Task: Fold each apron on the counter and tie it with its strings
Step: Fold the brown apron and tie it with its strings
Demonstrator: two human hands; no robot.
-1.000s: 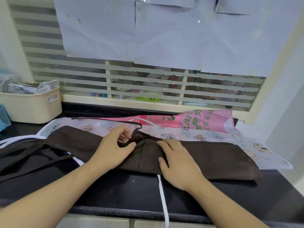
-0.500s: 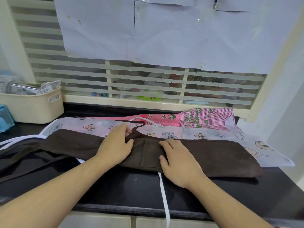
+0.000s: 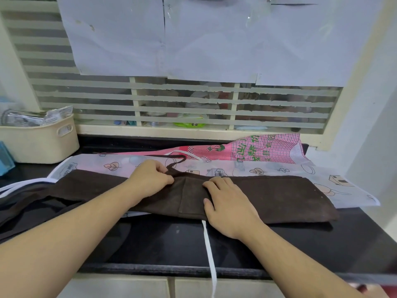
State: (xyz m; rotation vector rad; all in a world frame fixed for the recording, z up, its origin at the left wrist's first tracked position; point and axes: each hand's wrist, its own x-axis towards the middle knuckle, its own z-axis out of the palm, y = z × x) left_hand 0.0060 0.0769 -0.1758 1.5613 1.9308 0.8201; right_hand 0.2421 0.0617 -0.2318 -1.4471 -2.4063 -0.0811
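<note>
A dark brown apron [image 3: 268, 196] lies folded into a long strip across the black counter [image 3: 167, 244]. My left hand [image 3: 148, 179] rests on its middle and pinches the apron's upper edge where a thin brown string [image 3: 171, 157] loops away. My right hand [image 3: 227, 203] lies flat on the strip just right of a vertical fold, fingers straight. Under the brown apron lies a white printed apron [image 3: 257, 168], and behind that a pink checked apron [image 3: 264, 150]. A white string [image 3: 209, 254] hangs over the counter's front edge.
A cream plastic basket [image 3: 40, 143] with packets stands at the back left, a blue object [image 3: 5, 158] beside it. Brown and white straps [image 3: 19, 190] trail off to the left. A slatted window with taped paper sheets closes off the back; a wall stands at right.
My left hand has slid a little up and right along the strip and closed its fingers on the apron's top edge. The right hand has stayed flat in place.
</note>
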